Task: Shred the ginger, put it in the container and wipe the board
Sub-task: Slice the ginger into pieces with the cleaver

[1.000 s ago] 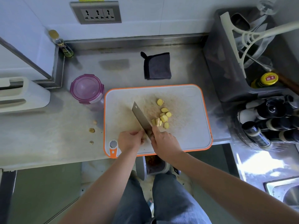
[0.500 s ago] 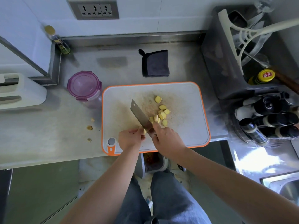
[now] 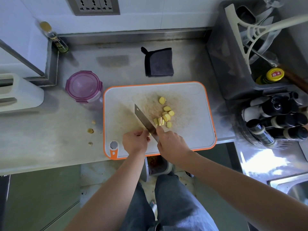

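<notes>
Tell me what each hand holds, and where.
The right hand grips the cleaver by its handle; the left hand pinches a mostly hidden ginger piece beside the blade.

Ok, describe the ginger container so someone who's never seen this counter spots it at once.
Start at the orange-rimmed cutting board on the steel counter. Just off its far left corner stands a round container. Its translucent purple clip-on lid sets it apart from the dark folded cloth behind the board.

We see a white board [image 3: 191, 130] edged in orange, stained tan at its middle. The ginger [image 3: 167, 117] is pale yellow, the container [image 3: 83, 85] lidded in translucent purple, the cloth [image 3: 159, 64] dark grey, the knife [image 3: 143, 118] steel grey, and the table [image 3: 50, 139] dull, mottled grey.
</notes>
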`<state>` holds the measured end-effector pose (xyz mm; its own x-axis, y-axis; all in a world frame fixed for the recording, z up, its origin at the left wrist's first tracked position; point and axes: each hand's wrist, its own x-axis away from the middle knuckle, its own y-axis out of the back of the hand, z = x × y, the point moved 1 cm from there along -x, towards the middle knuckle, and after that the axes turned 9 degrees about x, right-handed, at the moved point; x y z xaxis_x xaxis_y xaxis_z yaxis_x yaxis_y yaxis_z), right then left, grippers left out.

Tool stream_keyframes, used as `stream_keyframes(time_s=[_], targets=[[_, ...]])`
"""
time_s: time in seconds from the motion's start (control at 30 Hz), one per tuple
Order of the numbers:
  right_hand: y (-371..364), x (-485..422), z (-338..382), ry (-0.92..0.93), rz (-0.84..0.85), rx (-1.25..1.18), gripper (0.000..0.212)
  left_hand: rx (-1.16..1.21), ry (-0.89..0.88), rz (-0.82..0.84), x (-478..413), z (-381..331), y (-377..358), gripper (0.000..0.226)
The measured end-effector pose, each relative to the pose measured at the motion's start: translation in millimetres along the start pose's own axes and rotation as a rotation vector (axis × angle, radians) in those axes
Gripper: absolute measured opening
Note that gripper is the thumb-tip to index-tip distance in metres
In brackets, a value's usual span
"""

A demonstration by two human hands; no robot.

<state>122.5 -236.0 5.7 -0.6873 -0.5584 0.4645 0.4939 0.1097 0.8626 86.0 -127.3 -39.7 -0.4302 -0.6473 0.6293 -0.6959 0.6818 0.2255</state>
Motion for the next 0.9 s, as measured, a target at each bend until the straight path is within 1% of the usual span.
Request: stream_keyframes(time_s=[0.13,0.3,0.4,0.57,0.67,0.77,0.9], targets=[[-5.2,-7.5,1.3,-0.010,0.017,-0.020,0.027,-0.022,-0.028,-0.007,-1.0,1.0,-1.2,0.027],[-13.0,-10.9,0.2,-0.028,0.015,-0.032,0.027,-0.004,-0.034,-0.013,-1.1,1.5,-2.8,0.019],[-17.6,-16.1,0.1,-0.032,-0.026,-0.052,0.026,0.031,-0.023,0.000,0.5,1.3,-1.1,0.007],[-12.5,-25.3,-0.7,-0.045,-0.113,-0.135,0.025,0.081,0.012,0.018,-1.5,3.5,1.5,0.004],[-6.0,-21.6,-4.7,-0.050,-0.144,-0.162,0.026,0.117,0.039,0.012,-3.7,6.6,2.7,0.012],[-1.4,-11.9,-7.6,-0.007,-0.139,-0.123,0.027,0.126,0.037,0.004,-5.2,9.0,2.5,0.022],[-2.2,-2.2,-3.4,0.016,-0.102,-0.083,0.028,0.107,0.002,0.008,-3.0,10.8,2.3,0.018]])
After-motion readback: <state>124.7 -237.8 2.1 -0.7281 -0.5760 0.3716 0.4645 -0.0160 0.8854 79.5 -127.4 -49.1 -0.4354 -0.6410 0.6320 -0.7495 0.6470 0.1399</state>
